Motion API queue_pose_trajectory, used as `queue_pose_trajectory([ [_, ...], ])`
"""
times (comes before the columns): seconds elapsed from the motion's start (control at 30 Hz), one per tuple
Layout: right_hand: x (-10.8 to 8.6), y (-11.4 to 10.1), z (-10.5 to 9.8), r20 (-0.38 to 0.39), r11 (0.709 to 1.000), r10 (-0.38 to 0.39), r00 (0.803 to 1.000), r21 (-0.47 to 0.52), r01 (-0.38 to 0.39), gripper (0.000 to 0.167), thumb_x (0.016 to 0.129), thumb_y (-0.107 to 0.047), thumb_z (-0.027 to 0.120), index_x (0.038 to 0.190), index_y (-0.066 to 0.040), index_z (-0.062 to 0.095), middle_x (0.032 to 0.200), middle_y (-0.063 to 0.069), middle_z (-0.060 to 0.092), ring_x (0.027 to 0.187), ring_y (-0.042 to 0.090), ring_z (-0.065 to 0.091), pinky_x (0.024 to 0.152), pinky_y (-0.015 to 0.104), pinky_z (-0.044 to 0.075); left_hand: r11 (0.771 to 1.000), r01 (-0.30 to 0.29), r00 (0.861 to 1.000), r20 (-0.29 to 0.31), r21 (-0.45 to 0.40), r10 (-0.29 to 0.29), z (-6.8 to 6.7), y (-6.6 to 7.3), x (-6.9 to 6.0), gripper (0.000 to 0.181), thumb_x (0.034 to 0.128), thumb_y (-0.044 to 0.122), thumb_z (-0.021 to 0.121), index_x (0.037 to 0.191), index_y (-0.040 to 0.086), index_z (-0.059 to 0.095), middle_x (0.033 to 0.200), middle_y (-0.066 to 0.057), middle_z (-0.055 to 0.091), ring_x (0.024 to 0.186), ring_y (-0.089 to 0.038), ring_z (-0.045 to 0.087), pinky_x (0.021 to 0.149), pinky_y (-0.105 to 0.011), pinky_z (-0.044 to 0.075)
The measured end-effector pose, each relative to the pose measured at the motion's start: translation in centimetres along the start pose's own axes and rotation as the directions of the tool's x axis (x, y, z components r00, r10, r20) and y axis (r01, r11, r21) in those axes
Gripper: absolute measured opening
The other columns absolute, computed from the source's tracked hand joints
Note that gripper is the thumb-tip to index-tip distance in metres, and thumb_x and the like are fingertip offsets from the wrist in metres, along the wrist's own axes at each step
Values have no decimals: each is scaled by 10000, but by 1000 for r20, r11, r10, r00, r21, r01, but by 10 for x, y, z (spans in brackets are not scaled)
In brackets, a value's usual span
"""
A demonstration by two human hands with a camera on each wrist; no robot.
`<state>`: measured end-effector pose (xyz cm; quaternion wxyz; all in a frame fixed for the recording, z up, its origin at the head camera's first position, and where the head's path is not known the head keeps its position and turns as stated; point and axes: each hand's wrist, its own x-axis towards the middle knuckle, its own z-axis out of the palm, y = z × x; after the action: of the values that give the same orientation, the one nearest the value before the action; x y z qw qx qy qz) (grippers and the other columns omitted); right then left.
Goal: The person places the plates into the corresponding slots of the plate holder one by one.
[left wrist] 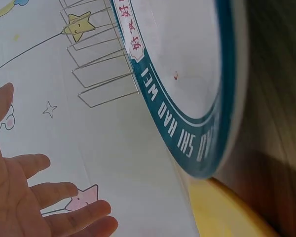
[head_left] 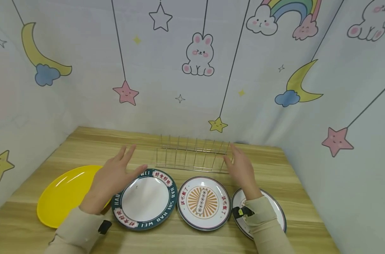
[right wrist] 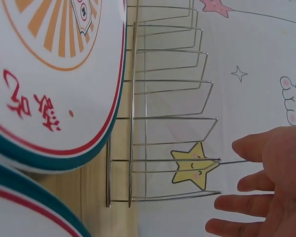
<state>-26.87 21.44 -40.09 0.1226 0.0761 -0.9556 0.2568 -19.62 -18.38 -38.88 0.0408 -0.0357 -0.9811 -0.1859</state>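
Observation:
My left hand (head_left: 111, 180) is over the gap between a yellow oval plate (head_left: 65, 197) and a white plate with a green lettered rim (head_left: 144, 199), fingers spread and holding nothing. At the right end of a wire dish rack (head_left: 186, 150) is my right hand (head_left: 243, 171), its fingers extended and gripping nothing. In the right wrist view those fingers appear apart from the wires (right wrist: 207, 98). A white plate with an orange sunburst (head_left: 203, 204) lies between both arms. Another white plate (head_left: 238, 199) is partly hidden under my right wrist and sleeve.
The plates lie in a row on a wood-grain table (head_left: 192, 243). Behind them the rack stands near a white cloth backdrop (head_left: 167, 88) printed with stars, moons and rabbits. Cloth also encloses the left and right sides.

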Motion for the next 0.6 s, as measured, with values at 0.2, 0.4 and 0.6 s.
queue_pose_trajectory([
  [0.2, 2, 7, 0, -14, 1000, 14, 1000, 0, -14, 565, 1014, -268, 564, 1486, -4, 401, 1458, 215, 461, 1306, 409, 458, 1056, 560, 391, 999, 31, 999, 21, 10, -31, -6, -12, -9, 1012, 863, 812, 363, 1597, 168, 99, 1587, -283, 131, 1281, -622, 324, 816, -711, 466],
  [0.4, 3, 13, 1, -52, 1000, 10, 999, -5, -10, 483, 1008, -231, 579, 1420, 5, 494, 1331, 212, 583, 1180, 400, 573, 949, 551, 483, 999, 46, 999, 29, 16, -46, -11, -28, -18, 987, 894, 771, 383, 1594, 136, 97, 1574, -304, 139, 1253, -624, 356, 788, -659, 514],
  [0.6, 4, 18, 5, -81, 998, 8, 997, 66, -3, 349, 988, -115, 603, 1299, 42, 602, 1132, 202, 688, 982, 337, 677, 791, 471, 566, 996, 79, 995, 57, 31, -80, -16, -46, -27, 981, 912, 760, 351, 1591, 116, 54, 1557, -333, 141, 1211, -630, 389, 723, -612, 547],
])
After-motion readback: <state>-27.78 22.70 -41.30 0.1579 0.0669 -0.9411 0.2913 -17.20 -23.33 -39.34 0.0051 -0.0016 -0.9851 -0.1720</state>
